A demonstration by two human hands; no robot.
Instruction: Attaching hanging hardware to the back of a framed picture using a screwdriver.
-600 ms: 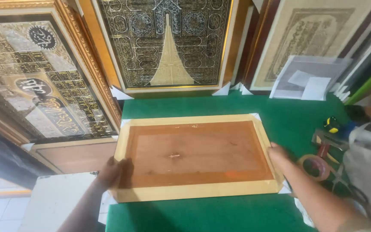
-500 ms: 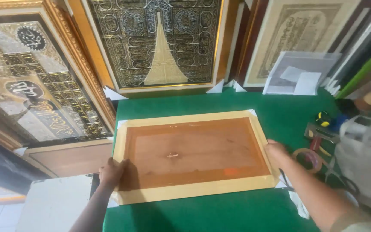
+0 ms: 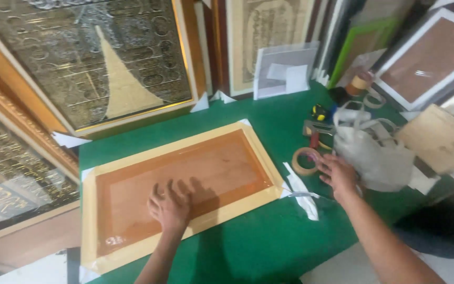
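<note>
Both hands have left the frame's side edges since the earlier pictures: left hand [image 3: 170, 206] now lies on the back panel, right hand [image 3: 337, 173] has gone out toward the tape roll.

Picture frame [image 3: 185, 181] lies face down on the green table [image 3: 269, 236], its brown backing board bordered all round by pale tan tape, white corner protectors showing at the corners. It sits skewed, the far end angled away to the right.

Left hand: palm down, flat on the backing board near the frame's near long edge, fingers spread wide and pointing away from the person, holding nothing. Forearm comes straight up from the bottom edge of the view.

Right hand: palm down, fingers loosely spread, open and empty, well clear of the frame's right end. Forearm runs in from the lower right. Fingertips sit just beside the tape roll [image 3: 306, 160]; contact cannot be told. Just beyond the hand to its right, a crumpled grey plastic bag [image 3: 377, 155]. Between the hand and the frame, a white paper strip [image 3: 303, 195] lies on the table.

Farther out from the left hand, large gold-framed artworks [image 3: 95, 63] lean at the table's far edge.
</note>
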